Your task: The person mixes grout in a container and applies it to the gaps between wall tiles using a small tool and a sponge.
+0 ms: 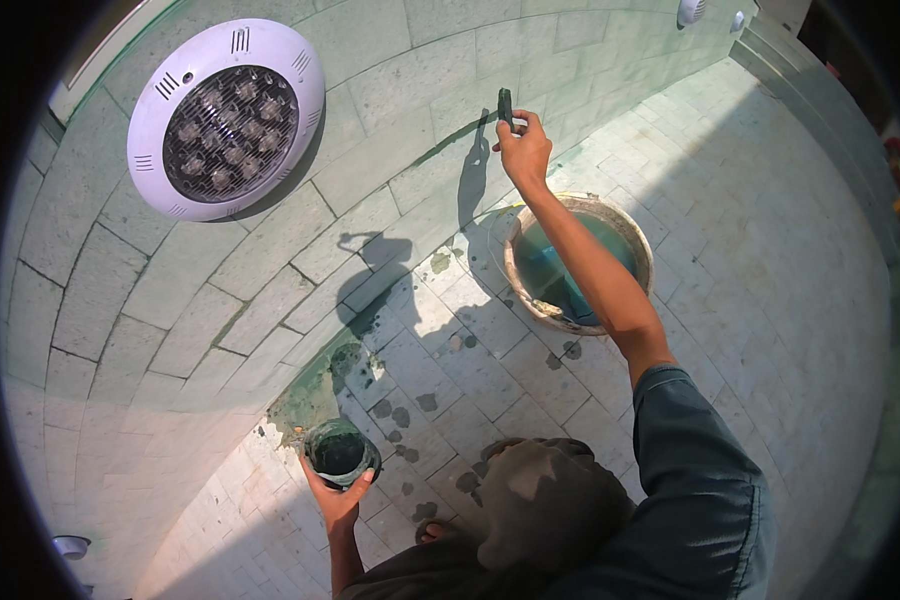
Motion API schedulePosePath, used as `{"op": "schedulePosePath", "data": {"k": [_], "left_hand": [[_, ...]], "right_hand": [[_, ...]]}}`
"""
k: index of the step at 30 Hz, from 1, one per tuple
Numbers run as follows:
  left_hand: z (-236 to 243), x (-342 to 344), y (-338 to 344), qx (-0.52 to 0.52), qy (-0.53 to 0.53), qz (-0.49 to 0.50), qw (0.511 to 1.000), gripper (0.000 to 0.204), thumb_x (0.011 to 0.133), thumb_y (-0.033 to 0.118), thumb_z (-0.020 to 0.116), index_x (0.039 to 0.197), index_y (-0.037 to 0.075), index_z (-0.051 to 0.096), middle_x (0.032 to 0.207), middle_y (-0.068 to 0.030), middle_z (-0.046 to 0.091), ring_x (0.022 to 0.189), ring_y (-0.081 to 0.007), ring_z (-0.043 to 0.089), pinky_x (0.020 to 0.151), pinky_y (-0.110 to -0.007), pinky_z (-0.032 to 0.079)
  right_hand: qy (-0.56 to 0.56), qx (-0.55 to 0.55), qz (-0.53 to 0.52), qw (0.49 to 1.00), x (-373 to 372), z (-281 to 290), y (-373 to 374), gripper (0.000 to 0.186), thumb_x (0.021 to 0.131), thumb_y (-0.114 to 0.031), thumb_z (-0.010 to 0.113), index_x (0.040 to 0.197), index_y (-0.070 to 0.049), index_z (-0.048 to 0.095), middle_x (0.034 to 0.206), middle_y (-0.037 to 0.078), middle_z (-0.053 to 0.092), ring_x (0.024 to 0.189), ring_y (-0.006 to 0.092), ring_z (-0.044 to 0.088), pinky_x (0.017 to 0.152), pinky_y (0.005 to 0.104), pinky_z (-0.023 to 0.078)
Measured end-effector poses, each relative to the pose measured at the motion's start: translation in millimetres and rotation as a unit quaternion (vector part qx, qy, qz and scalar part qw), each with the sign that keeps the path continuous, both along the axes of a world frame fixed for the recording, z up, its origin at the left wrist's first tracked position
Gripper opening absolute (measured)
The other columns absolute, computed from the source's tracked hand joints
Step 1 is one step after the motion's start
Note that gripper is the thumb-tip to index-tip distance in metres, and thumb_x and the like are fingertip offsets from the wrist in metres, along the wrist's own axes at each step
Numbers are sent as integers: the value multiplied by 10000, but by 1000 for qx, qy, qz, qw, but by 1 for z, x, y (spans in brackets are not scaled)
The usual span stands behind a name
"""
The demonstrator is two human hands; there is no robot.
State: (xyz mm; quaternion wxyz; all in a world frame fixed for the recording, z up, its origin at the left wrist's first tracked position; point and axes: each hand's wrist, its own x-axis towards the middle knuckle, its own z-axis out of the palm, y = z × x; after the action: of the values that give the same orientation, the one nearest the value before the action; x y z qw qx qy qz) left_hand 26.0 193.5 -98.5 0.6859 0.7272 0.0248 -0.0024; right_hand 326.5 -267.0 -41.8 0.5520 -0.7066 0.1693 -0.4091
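In my right hand [522, 150], stretched up toward the tiled wall [370, 200], is a small dark-green tool [505, 105], gripped upright near a dark-green streak along a joint. My left hand [342, 495], low on the left, grips a round container [340, 450] smeared with grey-green and holding dark-green material. Below my right arm stands a pale, stained bucket [522, 285] with green liquid and something blue-green in it, too unclear to name. Green smears mark the foot of the wall.
A large white-rimmed round light [150, 130] is on the upper left wall, with smaller ones [692, 12] farther along. The pale tiled floor [750, 300] has dark wet spots near my knee and foot. Steps [820, 140] curve along the right.
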Motion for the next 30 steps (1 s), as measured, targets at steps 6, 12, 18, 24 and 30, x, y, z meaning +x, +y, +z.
{"op": "schedulePosePath", "data": {"k": [6,12,18,24,30], "left_hand": [[2,1,-4,-6,1,-13,1000,1001,631,50,858,1432,38,258,1220,-119,517,1091,-225,570,944,-348,473],[0,3,-1,-9,1,-1,1000,1017,629,46,856,1443,39,248,1235,-121,509,1100,-230,565,949,-352,470],[-11,1,7,12,10,12,1000,1097,626,49,855,1492,35,182,1296,-140,463,1147,-257,535,978,-367,460],[-60,16,17,-3,-53,26,998,1189,628,164,893,1484,-78,103,1413,-261,381,1275,-346,469,1045,-465,437],[-37,21,-2,-14,-48,14,999,1163,634,157,886,1484,-70,125,1410,-244,392,1271,-335,469,1054,-448,421]], "right_hand": [[18,-175,-123,977,34,16,-36,390,816,-263,662,1146,-54,670,881,228,700,851,409,677,777,478,529],[21,-266,-100,959,43,9,-6,383,827,-241,659,1148,-35,684,861,232,687,815,411,671,739,476,532],[-7,-219,96,971,-7,3,9,393,837,-225,652,1170,-16,666,966,236,690,802,380,679,741,432,539],[-71,-113,-111,985,20,22,-29,390,850,-190,626,1166,37,645,955,283,680,864,400,682,780,413,529],[37,-264,90,960,18,23,-6,381,837,-190,628,1174,-19,668,859,271,676,792,426,663,762,457,533]]}}
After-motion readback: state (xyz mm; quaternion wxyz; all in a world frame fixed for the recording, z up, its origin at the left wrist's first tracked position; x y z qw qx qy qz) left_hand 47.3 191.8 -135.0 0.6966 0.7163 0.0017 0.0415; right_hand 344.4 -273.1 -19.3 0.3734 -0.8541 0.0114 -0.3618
